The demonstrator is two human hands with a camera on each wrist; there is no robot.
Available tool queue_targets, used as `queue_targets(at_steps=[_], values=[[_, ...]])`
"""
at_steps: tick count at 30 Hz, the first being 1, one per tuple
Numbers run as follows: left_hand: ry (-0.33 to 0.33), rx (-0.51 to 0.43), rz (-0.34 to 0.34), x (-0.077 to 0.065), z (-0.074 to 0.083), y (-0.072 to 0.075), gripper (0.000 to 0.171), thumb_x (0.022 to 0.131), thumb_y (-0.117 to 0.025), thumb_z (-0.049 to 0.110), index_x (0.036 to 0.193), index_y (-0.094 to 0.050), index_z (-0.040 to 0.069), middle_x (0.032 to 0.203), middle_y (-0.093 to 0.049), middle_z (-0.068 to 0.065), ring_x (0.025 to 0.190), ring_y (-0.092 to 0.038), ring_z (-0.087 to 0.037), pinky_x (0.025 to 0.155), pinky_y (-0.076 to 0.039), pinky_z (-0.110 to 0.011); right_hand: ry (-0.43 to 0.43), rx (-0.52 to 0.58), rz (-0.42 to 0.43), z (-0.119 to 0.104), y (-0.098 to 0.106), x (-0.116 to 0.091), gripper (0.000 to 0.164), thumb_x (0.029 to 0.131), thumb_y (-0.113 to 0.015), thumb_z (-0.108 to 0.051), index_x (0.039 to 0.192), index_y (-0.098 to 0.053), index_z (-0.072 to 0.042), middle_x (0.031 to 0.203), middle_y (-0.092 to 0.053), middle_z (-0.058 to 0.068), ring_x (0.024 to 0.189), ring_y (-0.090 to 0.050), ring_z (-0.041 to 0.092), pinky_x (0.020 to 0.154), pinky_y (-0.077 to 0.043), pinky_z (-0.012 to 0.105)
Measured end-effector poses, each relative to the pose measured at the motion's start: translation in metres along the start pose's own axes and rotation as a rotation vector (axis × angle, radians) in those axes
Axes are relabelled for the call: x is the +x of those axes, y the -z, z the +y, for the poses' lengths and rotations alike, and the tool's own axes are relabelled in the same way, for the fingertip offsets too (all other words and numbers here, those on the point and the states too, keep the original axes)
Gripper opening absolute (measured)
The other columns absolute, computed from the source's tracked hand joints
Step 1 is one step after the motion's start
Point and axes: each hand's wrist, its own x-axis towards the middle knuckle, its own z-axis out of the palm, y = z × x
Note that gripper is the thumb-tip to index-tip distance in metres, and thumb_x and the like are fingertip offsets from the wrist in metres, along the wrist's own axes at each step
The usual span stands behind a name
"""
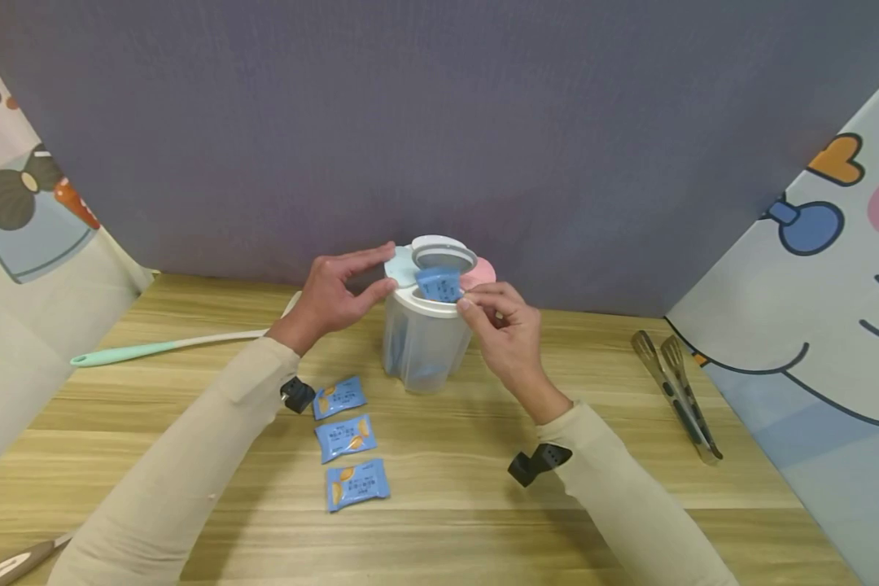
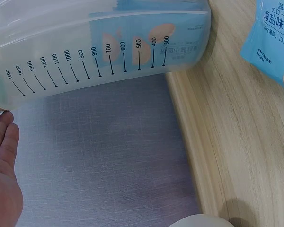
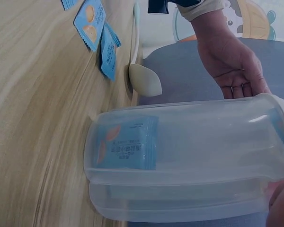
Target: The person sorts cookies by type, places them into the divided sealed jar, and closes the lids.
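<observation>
A clear storage container with a white lid stands upright near the back of the table. Its lid has a pale blue flap, a pink flap and a raised white flap. My right hand pinches a blue snack packet that sits partly in the opening under the raised flap. Against the lid's left side rests my left hand, its fingers fairly straight. Through the container wall another blue packet shows at the bottom. Three more blue packets lie in a column on the table.
A ladle with a mint handle lies at the left, partly behind my left hand. Metal tongs lie at the right. A brown-handled utensil pokes in at the lower left. A grey panel rises behind the container.
</observation>
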Motion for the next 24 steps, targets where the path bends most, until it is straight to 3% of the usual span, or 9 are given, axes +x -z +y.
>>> queue_targets(at_steps=[14, 21, 24], values=[[-0.004, 0.007, 0.010, -0.001, 0.000, 0.000, 0.041, 0.077, -0.078, 0.011, 0.115, -0.067, 0.000, 0.119, -0.063, -0.008, 0.109, -0.060, -0.021, 0.090, -0.047, -0.030, -0.003, 0.004, 0.014, 0.001, 0.000, 0.000, 0.004, 0.080, -0.065, 0.018, 0.084, -0.065, 0.018, 0.082, -0.060, 0.019, 0.063, -0.043, 0.007, 0.048, -0.032, 0.014], [-0.002, 0.001, 0.011, -0.001, 0.000, 0.000, 0.041, 0.077, -0.078, 0.011, 0.115, -0.067, 0.001, 0.120, -0.063, -0.007, 0.109, -0.060, -0.020, 0.090, -0.047, -0.030, 0.030, 0.024, 0.121, 0.029, 0.010, 0.013, 0.006, 0.082, -0.068, 0.010, 0.087, -0.068, 0.013, 0.082, -0.063, 0.011, 0.068, -0.051, 0.011, 0.053, -0.040, 0.017], [-0.005, 0.002, 0.011, 0.000, 0.000, -0.001, 0.041, 0.077, -0.079, 0.010, 0.115, -0.067, 0.000, 0.119, -0.063, -0.008, 0.109, -0.060, -0.021, 0.091, -0.047, -0.030, -0.005, 0.009, 0.135, 0.033, 0.014, 0.023, 0.011, 0.085, -0.069, 0.002, 0.091, -0.070, 0.011, 0.085, -0.065, 0.012, 0.071, -0.055, 0.013, 0.057, -0.044, 0.018]])
